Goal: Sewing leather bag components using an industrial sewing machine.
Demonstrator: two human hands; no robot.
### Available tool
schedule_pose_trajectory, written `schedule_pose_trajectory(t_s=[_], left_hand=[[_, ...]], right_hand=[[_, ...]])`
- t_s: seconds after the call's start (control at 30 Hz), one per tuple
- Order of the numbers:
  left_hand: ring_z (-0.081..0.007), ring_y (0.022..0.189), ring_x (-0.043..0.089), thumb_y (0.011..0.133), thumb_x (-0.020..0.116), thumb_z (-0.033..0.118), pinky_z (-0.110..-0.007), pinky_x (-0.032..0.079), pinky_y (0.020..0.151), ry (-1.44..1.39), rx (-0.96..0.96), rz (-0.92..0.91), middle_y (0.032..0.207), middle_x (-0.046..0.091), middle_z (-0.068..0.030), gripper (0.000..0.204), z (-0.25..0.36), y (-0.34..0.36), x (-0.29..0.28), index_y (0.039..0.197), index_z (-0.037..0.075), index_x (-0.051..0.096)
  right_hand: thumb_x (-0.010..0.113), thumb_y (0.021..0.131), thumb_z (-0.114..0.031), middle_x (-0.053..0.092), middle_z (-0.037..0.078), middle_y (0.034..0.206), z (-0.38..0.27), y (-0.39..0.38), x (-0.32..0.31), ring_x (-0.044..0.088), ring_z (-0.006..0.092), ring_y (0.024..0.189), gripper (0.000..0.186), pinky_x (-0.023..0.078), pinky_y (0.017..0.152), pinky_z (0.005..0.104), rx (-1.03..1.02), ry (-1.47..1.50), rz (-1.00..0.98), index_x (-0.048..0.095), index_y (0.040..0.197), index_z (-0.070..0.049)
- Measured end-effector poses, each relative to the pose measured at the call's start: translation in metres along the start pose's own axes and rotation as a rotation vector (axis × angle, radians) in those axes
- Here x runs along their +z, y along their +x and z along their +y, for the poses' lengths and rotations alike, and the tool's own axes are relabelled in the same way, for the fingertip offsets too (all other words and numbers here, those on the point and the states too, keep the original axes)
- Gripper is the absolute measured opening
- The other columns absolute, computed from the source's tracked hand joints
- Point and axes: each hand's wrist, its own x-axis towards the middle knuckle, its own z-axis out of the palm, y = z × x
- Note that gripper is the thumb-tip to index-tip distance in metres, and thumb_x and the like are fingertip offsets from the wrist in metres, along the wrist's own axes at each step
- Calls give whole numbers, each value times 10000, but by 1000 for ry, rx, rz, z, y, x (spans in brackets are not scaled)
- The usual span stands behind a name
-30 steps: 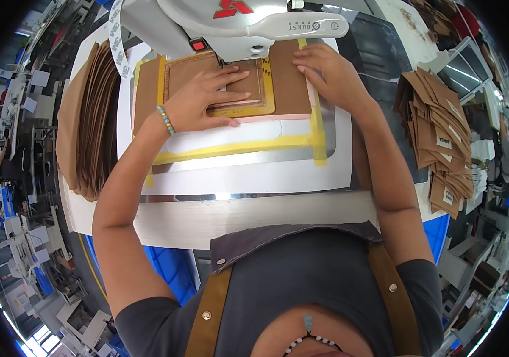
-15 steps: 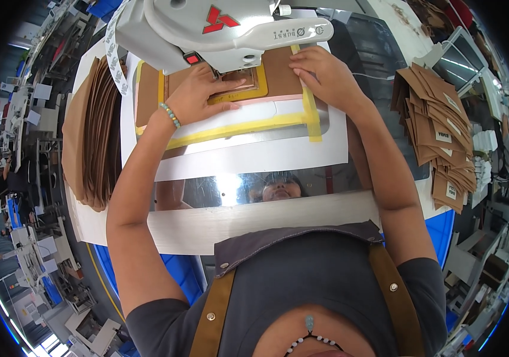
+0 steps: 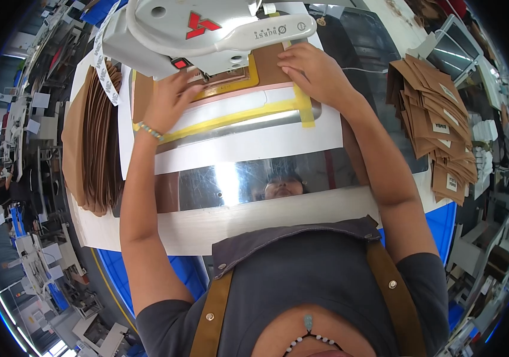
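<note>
- Our 2 hands apart: left hand spread, right hand loosely bent, both on brown panel.
- Panel looks light, bendable; we'd press near opposite edges.

L head cam, wide fisheye, close, abv near edge of table, faces dn; L hand & R hand upper ctr.

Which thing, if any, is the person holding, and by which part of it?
Nothing is visibly gripped. The left hand lies over the left part of the flat brown rectangular panel; the right hand rests at its right edge.
</note>
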Motion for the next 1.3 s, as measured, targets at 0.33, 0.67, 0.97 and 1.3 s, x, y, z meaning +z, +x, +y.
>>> schedule_pose_trajectory(t_s=[0.33, 0.67, 0.97, 1.3], left_hand=[[-381, 1368, 560, 1050, 622, 184, -454, 434, 1168, 423, -284, 200, 1476, 622, -188, 402, -131, -76, -39, 1426, 46, 651], [-408, 1482, 443, 1057, 611, 433, -532, 363, 1198, 432, -366, 173, 1586, 499, -219, 547, -128, -76, -28, 1525, 150, 594], [-398, 1457, 470, 1025, 651, 455, -521, 364, 1188, 375, -262, 150, 1567, 511, -208, 553, -102, -51, -10, 1505, 183, 610], [-373, 1291, 518, 1000, 661, 486, -523, 366, 1086, 360, -204, 245, 1251, 608, -172, 532, -65, -6, 53, 1450, 202, 654]], right_hand=[[638, 1012, -188, 740, 119, 1260, -11, 1, -20, 650, 305, 1215, 267, 523, 1035, 414, 49, 60, -123, 776, 1161, -14], [607, 1023, -249, 757, 105, 1214, -3, -25, -63, 659, 287, 1179, 299, 513, 1042, 416, 139, 102, -240, 786, 1136, -38], [646, 1022, -203, 753, 125, 1213, -3, -8, -58, 679, 314, 1152, 254, 535, 1011, 417, 80, 3, -176, 763, 1154, -21], [678, 1000, -228, 780, 95, 1128, 38, -26, -48, 689, 308, 1066, 222, 548, 939, 419, 182, -31, 222, 779, 1068, -43]])
